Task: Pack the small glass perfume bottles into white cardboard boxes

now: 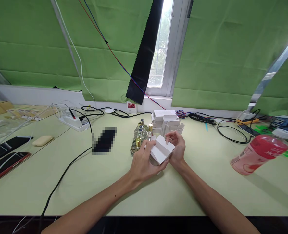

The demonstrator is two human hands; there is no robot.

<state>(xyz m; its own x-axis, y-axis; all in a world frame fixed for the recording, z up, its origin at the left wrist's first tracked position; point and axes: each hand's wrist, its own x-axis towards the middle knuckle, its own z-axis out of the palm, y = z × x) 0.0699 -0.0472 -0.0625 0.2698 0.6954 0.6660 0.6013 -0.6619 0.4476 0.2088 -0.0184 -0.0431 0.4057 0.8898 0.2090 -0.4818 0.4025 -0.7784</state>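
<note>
Above a pale yellow-green tabletop (199, 191), in front of stacked white cardboard boxes (171, 124), the left hand (141, 162) clasps a small white cardboard box (161, 150) between thumb and fingers. The right hand's (178, 149) half-curled fingers meet its far side; whether they pinch, I cannot tell. Small metallic-capped glass bottles (140, 134) stand just beyond.

On the tabletop (194, 198) stands a row of bottles (139, 139). Right of the row are stacked boxes (161, 114) and, well apart, a drink bottle (258, 154); left, a power strip (74, 121); before it, rightward, hands (144, 162) with a carton (162, 150).
</note>
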